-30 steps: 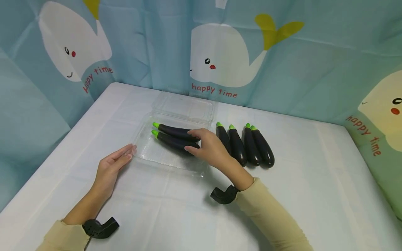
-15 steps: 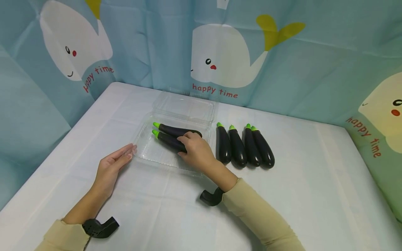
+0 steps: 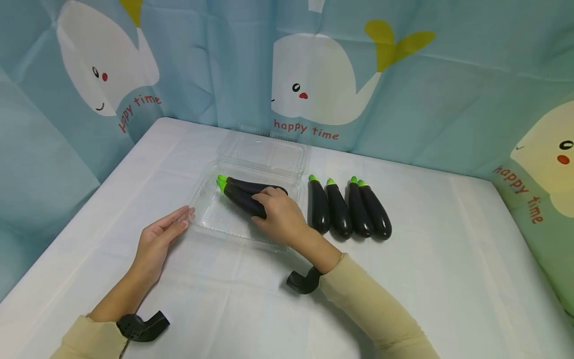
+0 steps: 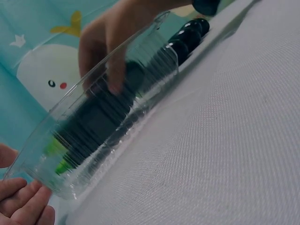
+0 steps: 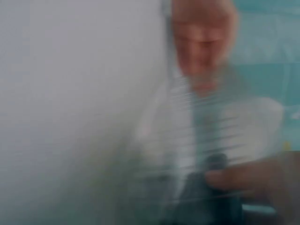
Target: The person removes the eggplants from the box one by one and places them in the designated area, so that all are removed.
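A clear plastic clamshell box lies open on the table with two dark eggplants in its base. My right hand grips the front eggplant by its thick end, thumb on the near side. The back eggplant lies right beside it, partly covered by that hand. Both have bright green stem ends pointing left. My left hand rests at the box's left edge, fingers mostly straight and fingertips touching its side; the left wrist view shows the fingers against the outer wall. The right wrist view is badly blurred.
Several more eggplants lie side by side on the white table, just right of the box. The box's lid is folded back toward the blue whale-print curtain behind the table.
My right hand has moved from the back eggplant's end to the front one and taken hold of it. The front eggplant's stem has shifted slightly back, against the other. My left hand stays put.
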The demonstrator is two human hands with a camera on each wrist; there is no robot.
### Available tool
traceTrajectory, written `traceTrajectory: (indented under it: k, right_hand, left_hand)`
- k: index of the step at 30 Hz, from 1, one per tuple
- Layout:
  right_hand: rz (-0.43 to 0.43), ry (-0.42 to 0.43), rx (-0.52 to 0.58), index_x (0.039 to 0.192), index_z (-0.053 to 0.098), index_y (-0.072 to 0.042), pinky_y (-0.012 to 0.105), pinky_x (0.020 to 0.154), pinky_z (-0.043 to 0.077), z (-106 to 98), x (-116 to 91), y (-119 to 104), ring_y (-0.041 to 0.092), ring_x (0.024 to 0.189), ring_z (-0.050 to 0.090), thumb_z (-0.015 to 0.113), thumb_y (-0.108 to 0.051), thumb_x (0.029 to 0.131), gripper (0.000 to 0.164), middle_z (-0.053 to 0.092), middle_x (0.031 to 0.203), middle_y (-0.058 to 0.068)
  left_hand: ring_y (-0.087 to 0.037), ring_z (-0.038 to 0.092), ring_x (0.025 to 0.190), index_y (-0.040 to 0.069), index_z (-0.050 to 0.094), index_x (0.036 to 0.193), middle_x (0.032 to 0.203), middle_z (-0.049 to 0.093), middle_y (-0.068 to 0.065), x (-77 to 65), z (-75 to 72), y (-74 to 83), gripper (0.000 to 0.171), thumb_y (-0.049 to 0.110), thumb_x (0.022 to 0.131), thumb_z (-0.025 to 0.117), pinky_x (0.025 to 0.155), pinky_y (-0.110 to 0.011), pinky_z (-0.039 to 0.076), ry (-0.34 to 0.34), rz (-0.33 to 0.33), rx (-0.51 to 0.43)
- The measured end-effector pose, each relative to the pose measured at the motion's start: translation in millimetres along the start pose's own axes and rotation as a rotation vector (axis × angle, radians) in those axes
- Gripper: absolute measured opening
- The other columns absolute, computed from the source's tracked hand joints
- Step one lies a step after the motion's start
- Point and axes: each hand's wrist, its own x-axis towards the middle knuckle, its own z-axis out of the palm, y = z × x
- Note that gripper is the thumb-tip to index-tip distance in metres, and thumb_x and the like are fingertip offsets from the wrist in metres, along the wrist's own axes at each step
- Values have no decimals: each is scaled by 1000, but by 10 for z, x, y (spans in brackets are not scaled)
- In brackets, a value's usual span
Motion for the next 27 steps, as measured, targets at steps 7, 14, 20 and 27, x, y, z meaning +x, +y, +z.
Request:
traceTrajectory:
  k: [7,14,20,27]
  right_hand:
    - [76,91,158,114,63,-3,31,78,48,-253,-55,25,20,97,56,75,-17,77,41,60,107,8]
    - [104,233,255,111,64,-2,33,74,50,-529,-128,139,20,94,57,76,-15,76,39,61,108,10]
    - [179,242,274,113,64,-2,34,71,51,-707,-229,299,19,90,57,76,-15,76,41,61,109,10]
    - [292,260,304,114,63,-1,36,73,53,-875,-417,568,22,89,60,75,-13,76,41,60,108,12]
  left_hand:
    - [0,51,111,-11,42,130,128,53,-2,0,-4,-9,50,17,92,58,91,-12,38,0,18,-10]
    - [-2,51,112,-10,42,130,129,51,-5,2,-4,1,50,18,92,58,91,-12,38,0,13,5]
    - [-3,50,114,-10,42,131,131,50,-6,6,1,5,51,19,92,58,92,-13,37,4,5,-2]
    - [-3,48,116,-8,43,131,131,49,-6,4,15,1,51,21,92,58,92,-13,37,4,-7,19]
